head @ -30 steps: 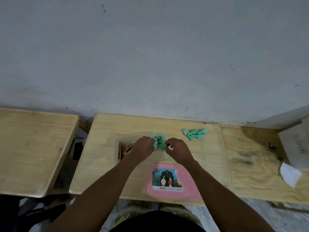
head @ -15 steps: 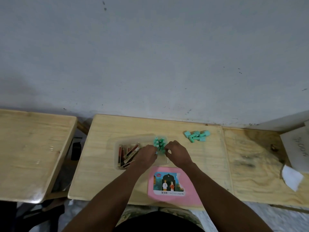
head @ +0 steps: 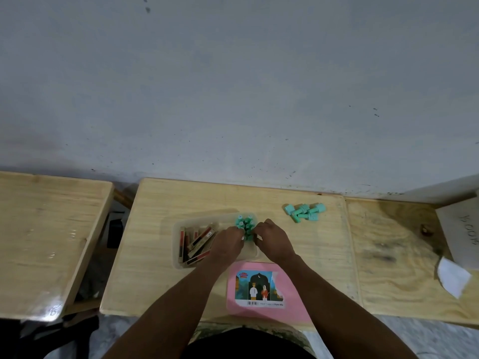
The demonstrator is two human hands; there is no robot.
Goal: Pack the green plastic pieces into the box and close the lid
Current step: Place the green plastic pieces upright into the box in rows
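Observation:
A clear plastic box (head: 178,226) sits in the middle of the wooden desk (head: 160,281). A cluster of green plastic pieces (head: 245,224) stands upright in its right part. My left hand (head: 228,246) and my right hand (head: 272,240) meet over the near side of that cluster, fingertips touching the pieces. Whether either hand grips a piece is hidden by the fingers. A second pile of green pieces (head: 304,212) lies loose on the desk to the right. The pink lid (head: 264,288) with a picture label lies flat near the front edge.
Several brown and red sticks (head: 197,242) fill the left part of the box. Another wooden desk (head: 39,242) stands to the left across a gap. A plywood surface (head: 396,255) on the right carries white paper (head: 453,279). A grey wall rises behind.
Both hands have slid a little toward me along the green cluster in the box, uncovering its far pieces and the sticks. The loose pile and lid have not moved.

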